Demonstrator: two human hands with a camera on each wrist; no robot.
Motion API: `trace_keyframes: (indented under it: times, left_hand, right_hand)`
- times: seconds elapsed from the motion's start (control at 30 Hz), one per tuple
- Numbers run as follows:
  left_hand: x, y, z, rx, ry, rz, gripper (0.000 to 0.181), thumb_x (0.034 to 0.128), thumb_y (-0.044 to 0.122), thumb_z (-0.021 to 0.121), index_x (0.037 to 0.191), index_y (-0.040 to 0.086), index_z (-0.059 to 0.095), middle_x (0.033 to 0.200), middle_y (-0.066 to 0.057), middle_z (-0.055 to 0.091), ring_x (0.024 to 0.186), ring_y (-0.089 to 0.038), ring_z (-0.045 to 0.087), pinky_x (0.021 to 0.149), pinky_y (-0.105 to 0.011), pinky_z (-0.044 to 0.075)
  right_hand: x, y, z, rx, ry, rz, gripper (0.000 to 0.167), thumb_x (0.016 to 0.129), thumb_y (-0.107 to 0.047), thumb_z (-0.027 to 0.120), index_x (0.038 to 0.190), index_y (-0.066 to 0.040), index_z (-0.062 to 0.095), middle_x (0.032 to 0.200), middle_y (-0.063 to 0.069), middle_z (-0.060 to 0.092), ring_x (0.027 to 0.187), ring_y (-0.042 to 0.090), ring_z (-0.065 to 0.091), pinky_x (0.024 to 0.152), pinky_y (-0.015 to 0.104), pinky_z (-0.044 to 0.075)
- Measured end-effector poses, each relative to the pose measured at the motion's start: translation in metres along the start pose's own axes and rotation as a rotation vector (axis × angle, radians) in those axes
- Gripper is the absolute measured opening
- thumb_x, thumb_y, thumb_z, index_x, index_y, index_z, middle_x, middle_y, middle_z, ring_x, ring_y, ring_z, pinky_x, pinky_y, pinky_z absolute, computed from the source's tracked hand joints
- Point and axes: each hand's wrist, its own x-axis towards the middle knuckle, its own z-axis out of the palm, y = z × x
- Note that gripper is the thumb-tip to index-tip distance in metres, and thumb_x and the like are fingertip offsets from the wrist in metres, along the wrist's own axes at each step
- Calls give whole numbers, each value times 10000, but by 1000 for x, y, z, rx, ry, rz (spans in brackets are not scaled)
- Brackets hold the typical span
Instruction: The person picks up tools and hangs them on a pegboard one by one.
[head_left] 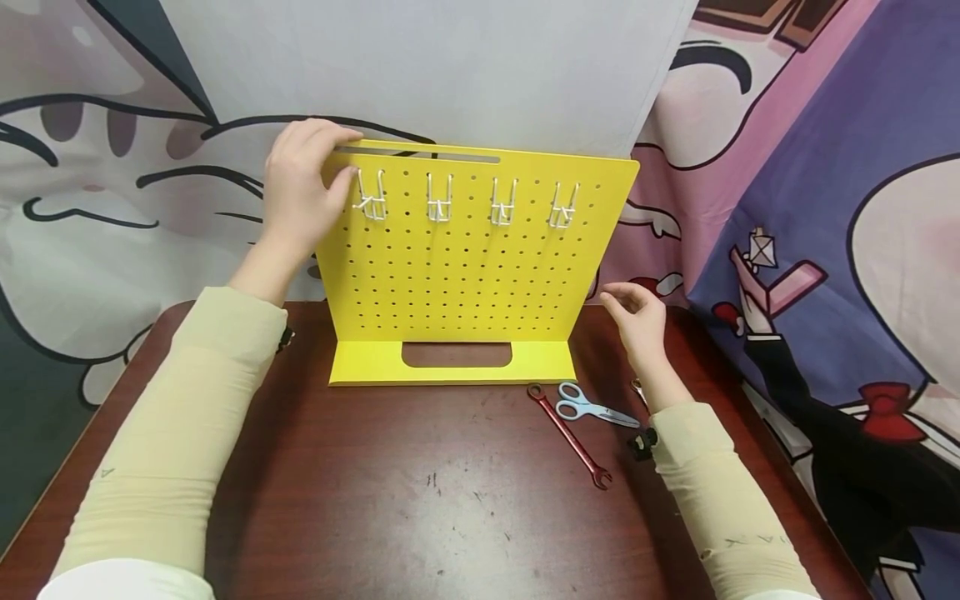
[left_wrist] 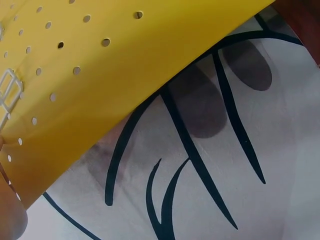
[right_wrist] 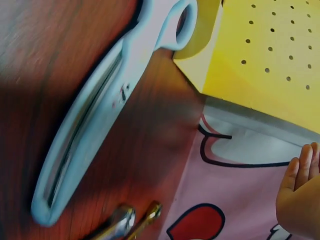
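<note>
A yellow pegboard (head_left: 465, 275) stands upright on its flat foot on the table. My left hand (head_left: 303, 179) grips its top left corner, the thumb in front and the fingers over the top edge. In the left wrist view only a bit of the hand (left_wrist: 12, 215) shows beside the board. White wire hooks (head_left: 439, 208) hang in a row near the board's top. My right hand (head_left: 637, 321) hovers off the board's right edge with loosely bent fingers and holds nothing. Light blue scissors (head_left: 585, 407) and a red wrench (head_left: 570, 437) lie before the board's right foot.
Two metal tool ends, one silver (right_wrist: 122, 220) and one brass-coloured (right_wrist: 152, 212), lie on the table (head_left: 390, 483) near the right wrist, mostly out of sight. Cartoon-printed fabric (head_left: 810, 208) hangs close behind the board and along the right side.
</note>
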Motion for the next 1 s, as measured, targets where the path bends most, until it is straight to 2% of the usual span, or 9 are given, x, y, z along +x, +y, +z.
trace_keyframes:
  times: [0.07, 0.3, 0.6, 0.8, 1.0]
  left_hand:
    - [0, 0, 1, 0, 8, 9, 311, 972, -32, 696, 1275, 29, 734, 1303, -161, 724, 1286, -345, 605, 1216, -396, 417]
    - [1, 0, 2, 0, 10, 19, 300, 979, -25, 692, 1271, 29, 734, 1294, -166, 725, 1292, -344, 603, 1227, -375, 408]
    - [0, -4, 1, 13, -1, 16, 301, 984, -11, 691, 1279, 35, 731, 1294, -166, 725, 1299, -343, 598, 1241, -367, 391]
    - [-1, -5, 0, 15, 7, 23, 296, 983, -10, 691, 1272, 34, 733, 1286, -164, 729, 1284, -347, 602, 1235, -373, 396]
    - [0, -4, 1, 15, 6, 31, 296, 981, -12, 692, 1271, 29, 733, 1285, -163, 731, 1278, -347, 605, 1228, -374, 401]
  right_hand:
    - [-2, -2, -6, -9, -14, -6, 280, 953, 28, 710, 1177, 194, 680, 837, -211, 720, 791, -43, 632, 722, 76, 496]
    - [0, 31, -28, -96, -28, -5, 284, 964, -53, 754, 1178, 128, 715, 842, -280, 703, 790, -78, 634, 701, 75, 502]
    - [-21, 27, -54, -187, -78, 75, 306, 971, -10, 724, 1204, 182, 675, 844, -268, 688, 793, -91, 630, 675, 59, 496]
    - [-19, 61, -77, -278, -87, 68, 314, 986, -75, 736, 1217, 134, 697, 830, -324, 648, 791, -141, 609, 694, 40, 483]
    - [-22, 82, -97, -343, -124, 73, 305, 976, -67, 745, 1198, 138, 703, 802, -334, 642, 767, -150, 615, 692, 38, 506]
